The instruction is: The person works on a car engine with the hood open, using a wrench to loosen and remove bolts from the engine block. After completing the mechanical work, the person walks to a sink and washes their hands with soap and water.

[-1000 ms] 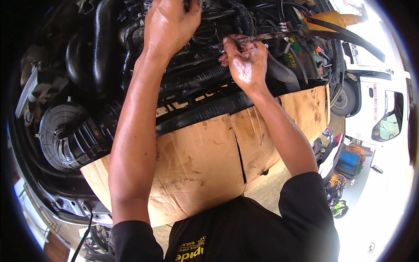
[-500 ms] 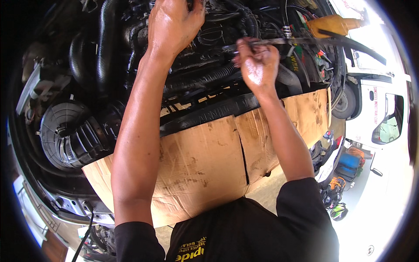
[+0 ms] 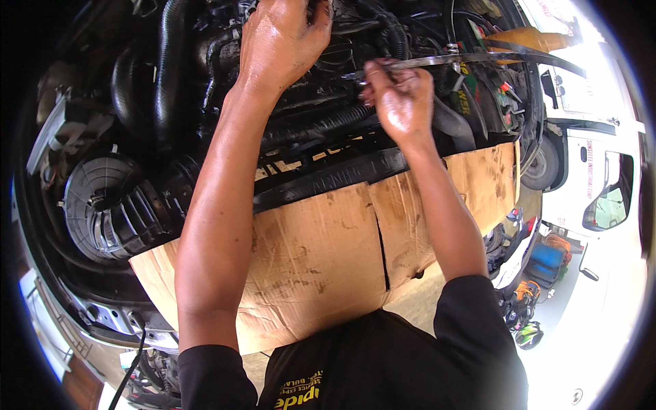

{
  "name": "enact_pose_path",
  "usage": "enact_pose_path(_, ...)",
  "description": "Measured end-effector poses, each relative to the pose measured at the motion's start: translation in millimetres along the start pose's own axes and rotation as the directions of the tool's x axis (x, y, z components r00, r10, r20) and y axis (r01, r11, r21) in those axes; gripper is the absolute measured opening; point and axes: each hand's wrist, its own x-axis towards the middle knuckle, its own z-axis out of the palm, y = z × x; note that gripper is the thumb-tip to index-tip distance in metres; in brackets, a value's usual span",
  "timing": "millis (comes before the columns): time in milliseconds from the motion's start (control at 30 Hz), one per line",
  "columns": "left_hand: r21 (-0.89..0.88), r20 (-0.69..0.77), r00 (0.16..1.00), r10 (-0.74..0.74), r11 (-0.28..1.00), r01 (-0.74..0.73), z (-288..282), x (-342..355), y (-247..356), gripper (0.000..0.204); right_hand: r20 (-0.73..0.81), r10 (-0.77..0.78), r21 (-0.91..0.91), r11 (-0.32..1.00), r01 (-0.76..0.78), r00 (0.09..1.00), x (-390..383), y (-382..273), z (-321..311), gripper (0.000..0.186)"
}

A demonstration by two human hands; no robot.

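- I see the right hand [image 3: 403, 102] clamped on a long dark strip [image 3: 434, 60], beyond the cardboard [image 3: 314, 253].
- Strip reaches past cardboard's right end.
- Left hand [image 3: 283, 37] also beyond cardboard; fingertips hidden, can't tell grip.

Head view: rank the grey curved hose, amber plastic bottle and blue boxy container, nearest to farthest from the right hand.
1. Grey curved hose: just right of the right hand.
2. Amber plastic bottle: upper right.
3. Blue boxy container: lower right.
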Motion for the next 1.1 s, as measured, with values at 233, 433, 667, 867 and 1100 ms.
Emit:
enact_pose_path(233,0.021,-0.03,0.997,0.067,0.998,-0.067,3.8,-1.7,-7.2,0.04,0.048,-0.077,-0.211,0.974,0.086,0.996,-3.7,-1.4,1.9,0.018)
enact_pose_path(433,0.009,-0.069,0.993,0.093,0.996,-0.093,6.2,-0.8,-5.0,0.036,0.019,-0.209,-0.214,0.954,0.208,0.978,-1.3,12.7,-7.7,0.019)
enact_pose_path(667,0.003,-0.027,0.996,0.081,0.997,-0.081,3.9,1.1,-3.4,0.039,-0.04,-0.129,-0.266,0.957,0.114,0.991,1.8,2.4,-18.2,0.017)
enact_pose_path(867,-0.014,0.031,0.999,0.039,0.999,-0.038,0.4,-0.7,-1.0,0.039,0.025,-0.145,-0.294,0.945,0.146,0.989,-3.6,-8.6,-5.0,0.019)
enact_pose_path(1100,0.022,0.002,0.998,0.07,0.997,-0.07,5.1,-3.0,-4.2,0.039,0.094,-0.139,-0.287,0.945,0.16,0.986,-1.1,3.8,-2.4,0.02)
